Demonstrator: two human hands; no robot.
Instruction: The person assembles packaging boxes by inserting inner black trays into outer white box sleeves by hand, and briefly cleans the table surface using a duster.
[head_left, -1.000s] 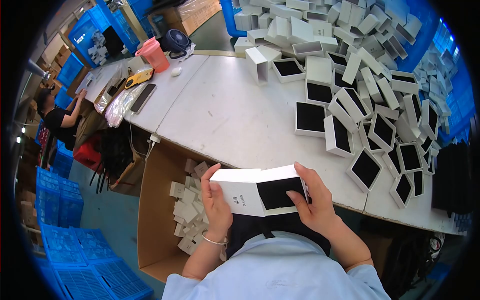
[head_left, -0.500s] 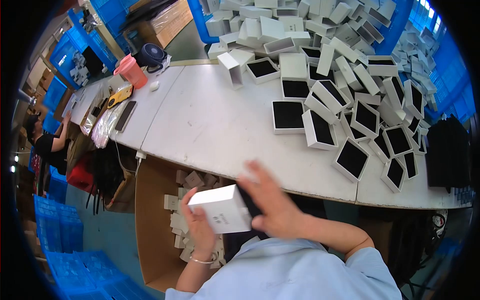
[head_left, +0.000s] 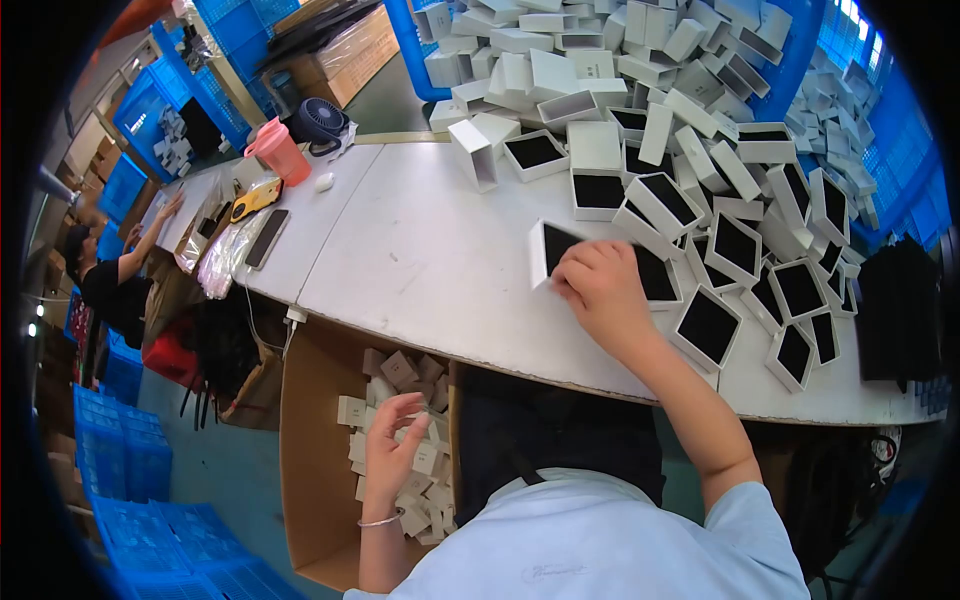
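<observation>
My right hand (head_left: 608, 290) is over the table, its fingers closed on the near edge of a white box with a black lining (head_left: 541, 258), which tilts up on its side. Beside that hand lies another black-lined white box (head_left: 658, 280), partly hidden by my fingers and wrist. Lower left, my left hand (head_left: 393, 445) hovers above a large cardboard carton (head_left: 320, 450) with fingers curved and apart, holding nothing. Several small white boxes (head_left: 430, 460) lie jumbled inside the carton.
A heap of white boxes (head_left: 590, 65) spills from a blue crate (head_left: 408, 50) at the back. A pink cup (head_left: 280, 152), a small fan (head_left: 320, 120), a yellow-cased phone (head_left: 256, 200) and a dark phone (head_left: 267, 238) sit left. Another person (head_left: 112, 280) sits far left.
The closed white box has left my left hand, which is now bare over the carton. My right hand has reached forward to the table and taken hold of a black-lined box.
</observation>
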